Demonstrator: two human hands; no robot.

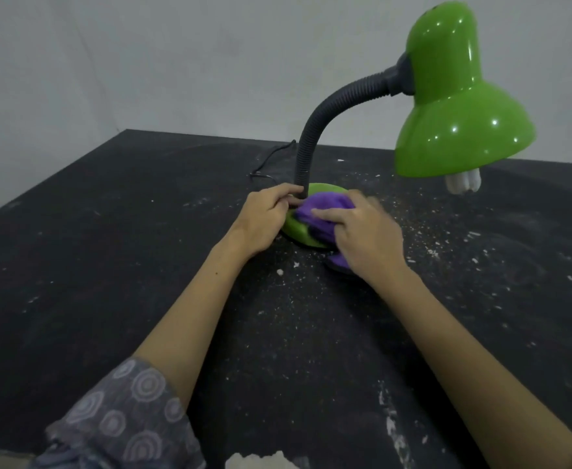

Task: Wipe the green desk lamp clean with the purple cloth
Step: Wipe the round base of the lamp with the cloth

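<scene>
Right now I see the green desk lamp (454,106) standing on a dark, speckled table (108,248), its round base (296,228) near the middle of my view and its shade hanging out to the right with a white bulb (464,183) poking out below. My left hand (266,216) sits at the left edge of the base, fingers curled around the foot of the grey flexible neck (315,137) and closed on it. My right hand (362,235) presses the purple cloth (318,214) down onto the top of the base, fingers folded over the bunched fabric and gripping it; a bit of cloth shows under the palm, possibly touching the table, though motion blur makes that hard to judge. A black cord (271,160) trails away behind the neck. White flecks lie scattered around the base, and a patterned grey sleeve (122,418) covers my left upper arm.
</scene>
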